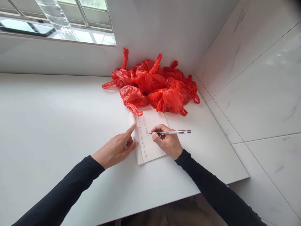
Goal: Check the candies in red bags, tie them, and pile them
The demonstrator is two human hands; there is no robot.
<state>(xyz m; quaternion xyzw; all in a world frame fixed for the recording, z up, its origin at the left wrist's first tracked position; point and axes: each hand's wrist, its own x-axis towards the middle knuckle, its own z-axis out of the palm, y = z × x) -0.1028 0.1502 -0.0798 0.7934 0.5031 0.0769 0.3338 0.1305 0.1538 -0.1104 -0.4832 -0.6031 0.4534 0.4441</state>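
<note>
A pen [180, 132] with a clear barrel lies across my right hand [168, 143], pinched between thumb and fingers. Its tip meets the page of a notebook [155, 149] just below the last entry of the second column. Two columns of small handwritten numbers run down the left part of that page. At the notebook's left edge, my left hand [115, 150] rests with index finger and thumb stretched apart, their tips on the edge, and the other fingers curled under. Right behind the notebook, a tied red plastic bag [133, 95] touches or slightly covers its top edge.
Several more knotted red plastic bags [150, 78] are heaped against the back wall. A white table [58, 125] carries everything, with a marbled tile wall [265, 94] to the right. On the window sill stand a clear bottle [55, 17] and a flat dark-edged device [25, 27].
</note>
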